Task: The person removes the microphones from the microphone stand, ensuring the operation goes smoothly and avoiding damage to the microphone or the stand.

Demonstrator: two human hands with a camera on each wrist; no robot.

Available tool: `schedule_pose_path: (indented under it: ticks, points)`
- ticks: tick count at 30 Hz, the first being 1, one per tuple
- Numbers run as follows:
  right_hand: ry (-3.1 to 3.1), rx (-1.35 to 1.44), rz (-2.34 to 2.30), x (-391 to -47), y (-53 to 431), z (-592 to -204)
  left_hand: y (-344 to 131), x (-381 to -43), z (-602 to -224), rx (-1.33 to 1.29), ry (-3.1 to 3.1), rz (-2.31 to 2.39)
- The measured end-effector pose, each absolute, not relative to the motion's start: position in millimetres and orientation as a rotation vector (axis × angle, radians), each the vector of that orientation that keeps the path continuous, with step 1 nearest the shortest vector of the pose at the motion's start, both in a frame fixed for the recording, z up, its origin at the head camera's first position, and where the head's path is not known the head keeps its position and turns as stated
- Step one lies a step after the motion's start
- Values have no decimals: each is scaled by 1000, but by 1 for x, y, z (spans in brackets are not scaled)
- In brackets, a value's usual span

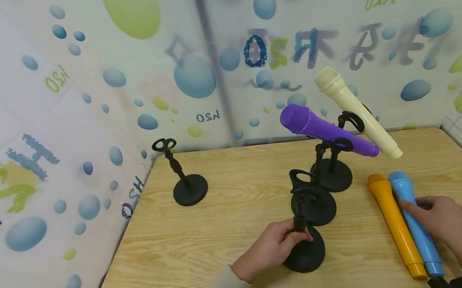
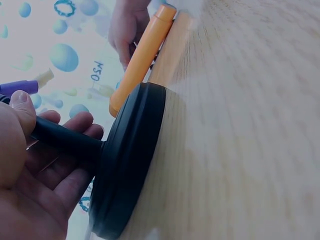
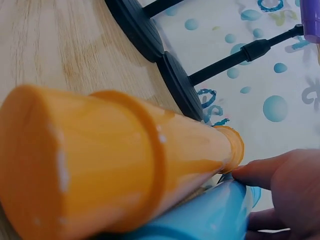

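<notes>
My left hand (image 1: 271, 248) pinches the stem of the nearest black microphone stand (image 1: 306, 256), thumb in front and fingers behind. That stand's round base is on or just above the table; its ring clip holds no microphone. In the left wrist view, the stem (image 2: 67, 142) crosses the fingers. On the right, my right hand (image 1: 447, 222) grips a blue microphone (image 1: 422, 240) that lies against an orange microphone (image 1: 396, 231). The thumb rests near the blue one's head in the right wrist view, where the orange microphone (image 3: 115, 160) hides much of it.
Behind the held stand, a middle stand (image 1: 325, 212) carries a tilted purple microphone (image 1: 325, 127). A back stand (image 1: 334, 179) carries a cream microphone (image 1: 360, 110). Another stand (image 1: 191, 190), without a microphone, is at the table's far left. Patterned fabric walls border the wooden table (image 1: 162, 250).
</notes>
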State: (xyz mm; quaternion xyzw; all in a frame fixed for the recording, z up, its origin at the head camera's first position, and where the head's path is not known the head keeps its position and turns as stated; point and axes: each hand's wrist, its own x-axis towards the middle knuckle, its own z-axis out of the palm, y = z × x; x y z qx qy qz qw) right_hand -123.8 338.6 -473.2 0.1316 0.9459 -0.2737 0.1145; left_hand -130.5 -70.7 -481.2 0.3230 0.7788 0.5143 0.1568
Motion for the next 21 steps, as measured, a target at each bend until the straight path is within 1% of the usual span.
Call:
schedule_pose_path:
  ticks: [10,21]
  points:
    - [2782,388,-754,-119,343,-472,-71,-132,-481,946,2222,1421]
    - [2856,317,-811,-115,343,-473,-74,-131,-480,964,2216,1422]
